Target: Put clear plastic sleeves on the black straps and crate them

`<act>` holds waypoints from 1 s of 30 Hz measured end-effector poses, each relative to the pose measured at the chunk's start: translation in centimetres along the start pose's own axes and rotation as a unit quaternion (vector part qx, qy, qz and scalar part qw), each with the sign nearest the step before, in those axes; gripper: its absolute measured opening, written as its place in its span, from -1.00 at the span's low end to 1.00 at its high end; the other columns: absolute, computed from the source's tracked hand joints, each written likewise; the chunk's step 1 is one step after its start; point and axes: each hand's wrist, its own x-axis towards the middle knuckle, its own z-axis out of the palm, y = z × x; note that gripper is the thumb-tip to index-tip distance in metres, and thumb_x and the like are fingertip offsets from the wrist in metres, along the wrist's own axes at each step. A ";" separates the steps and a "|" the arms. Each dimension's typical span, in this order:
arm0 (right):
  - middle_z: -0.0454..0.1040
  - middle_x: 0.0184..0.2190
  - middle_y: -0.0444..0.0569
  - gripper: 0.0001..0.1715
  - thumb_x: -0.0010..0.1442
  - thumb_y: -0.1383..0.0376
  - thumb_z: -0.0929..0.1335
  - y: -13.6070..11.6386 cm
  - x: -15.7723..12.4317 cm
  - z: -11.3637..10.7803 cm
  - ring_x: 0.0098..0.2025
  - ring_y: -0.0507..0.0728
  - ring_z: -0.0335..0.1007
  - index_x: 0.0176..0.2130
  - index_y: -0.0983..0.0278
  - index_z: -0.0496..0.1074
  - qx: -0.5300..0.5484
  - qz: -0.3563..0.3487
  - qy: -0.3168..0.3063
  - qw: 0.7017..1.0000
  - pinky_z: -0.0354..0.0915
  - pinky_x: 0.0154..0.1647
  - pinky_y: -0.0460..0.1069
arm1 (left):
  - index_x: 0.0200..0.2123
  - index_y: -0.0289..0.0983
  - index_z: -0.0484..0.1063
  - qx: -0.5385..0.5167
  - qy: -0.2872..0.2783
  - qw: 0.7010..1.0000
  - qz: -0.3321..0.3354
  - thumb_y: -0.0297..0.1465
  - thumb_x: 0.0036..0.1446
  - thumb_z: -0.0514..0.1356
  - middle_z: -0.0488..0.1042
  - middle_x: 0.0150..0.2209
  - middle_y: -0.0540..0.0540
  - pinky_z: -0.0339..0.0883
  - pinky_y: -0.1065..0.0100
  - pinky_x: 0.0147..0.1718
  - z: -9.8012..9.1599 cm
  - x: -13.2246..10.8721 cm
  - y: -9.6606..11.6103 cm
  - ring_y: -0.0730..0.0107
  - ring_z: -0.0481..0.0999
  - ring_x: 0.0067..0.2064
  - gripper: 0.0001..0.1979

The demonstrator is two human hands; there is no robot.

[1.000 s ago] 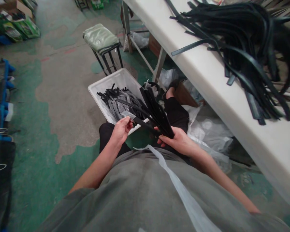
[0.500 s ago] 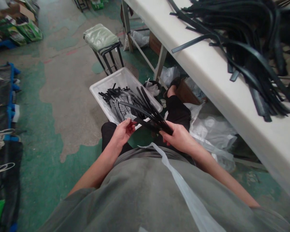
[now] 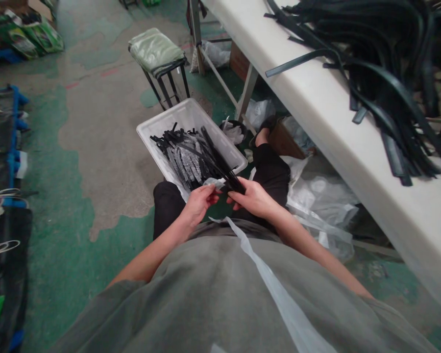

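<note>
My right hand (image 3: 255, 198) is closed around a bundle of long black strips (image 3: 220, 162), which points away from me over the near end of a white plastic bin (image 3: 147, 128). Close beside it, my left hand (image 3: 198, 203) pinches a small piece of clear plastic film (image 3: 215, 182) against the near end of the bundle. Inside the bin lies a pile of black strips (image 3: 183, 157), several with a greyish, shiny surface. The bin stands on the floor just beyond my knees.
On my right runs a white table (image 3: 316, 117) with a large heap of black strips (image 3: 385, 63). Beyond the bin stands a stool (image 3: 156, 51) with a covered seat. Plastic bags (image 3: 323, 201) and a cardboard box (image 3: 284, 139) sit under the table. Blue pallets (image 3: 12, 142) line the left.
My right hand has moved left with the strips, nearer to my left hand. My left hand has shifted slightly right, and more of the clear film now shows at its fingertips.
</note>
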 end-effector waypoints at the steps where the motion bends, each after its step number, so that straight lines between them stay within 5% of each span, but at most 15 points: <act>1: 0.54 -0.44 -0.10 -0.59 0.16 0.31 0.32 0.2 -0.3 -0.2 -0.59 -0.01 0.42 0.02 0.30 0.39 0.037 0.000 -0.018 0.999 0.32 -0.56 -0.13 | -0.48 -0.35 0.51 -0.002 0.013 1.000 0.008 -0.25 -0.13 0.41 0.53 -0.47 -0.08 0.28 0.47 -0.47 -0.3 0.2 0.4 0.53 0.40 -0.50 -0.72; 12: 0.54 -0.43 -0.12 -0.67 0.13 0.28 0.34 0.2 0.4 0.4 -0.64 -0.05 0.35 -0.07 0.29 0.41 0.050 -0.019 0.049 0.997 0.25 -0.64 -0.17 | -0.49 -0.38 0.47 -0.015 0.014 1.000 0.017 -0.28 -0.10 0.41 0.49 -0.50 -0.06 0.25 0.47 -0.49 0.9 0.3 1.0 0.56 0.39 -0.53 -0.72; 18: 0.53 -0.49 -0.14 -0.80 0.06 0.36 0.33 -0.2 -0.4 0.1 -0.67 -0.07 0.29 -0.23 0.31 0.42 0.044 -0.036 -0.036 0.998 0.21 -0.67 -0.18 | -0.50 -0.32 0.45 -0.043 0.042 0.998 0.007 -0.29 -0.15 0.41 0.46 -0.53 0.01 0.29 0.45 -0.44 0.5 0.5 0.8 0.53 0.41 -0.51 -0.74; 23: 0.59 -0.37 -0.04 -0.68 0.03 0.32 0.33 0.3 -0.1 0.0 -0.70 -0.10 0.21 -0.18 0.38 0.47 0.089 -0.025 -0.032 0.995 0.18 -0.70 -0.18 | -0.48 -0.35 0.49 -0.009 -0.034 0.999 0.015 -0.27 -0.09 0.37 0.45 -0.55 -0.03 0.31 0.40 -0.42 1.1 0.1 -0.1 0.47 0.43 -0.51 -0.76; 27: 0.60 -0.40 -0.03 -0.60 0.01 0.29 0.34 -0.1 -0.8 -0.5 -0.72 -0.11 0.18 -0.14 0.39 0.50 0.106 0.009 -0.046 0.993 0.14 -0.72 -0.18 | -0.46 -0.34 0.47 -0.104 -0.029 0.994 -0.022 -0.24 0.00 0.32 0.50 -0.50 -0.08 0.38 0.36 -0.37 0.8 0.7 -0.8 0.40 0.48 -0.47 -0.75; 30: 0.60 -0.38 -0.02 -0.59 0.01 0.26 0.36 0.0 -2.6 -1.2 -0.73 -0.11 0.16 -0.13 0.38 0.50 0.116 0.050 -0.085 0.988 0.12 -0.73 -0.17 | -0.33 -0.36 0.48 -0.192 0.018 0.980 -0.044 -0.16 0.21 0.12 0.54 -0.41 -0.15 0.43 0.34 -0.30 -0.8 3.0 0.7 0.35 0.54 -0.38 -0.65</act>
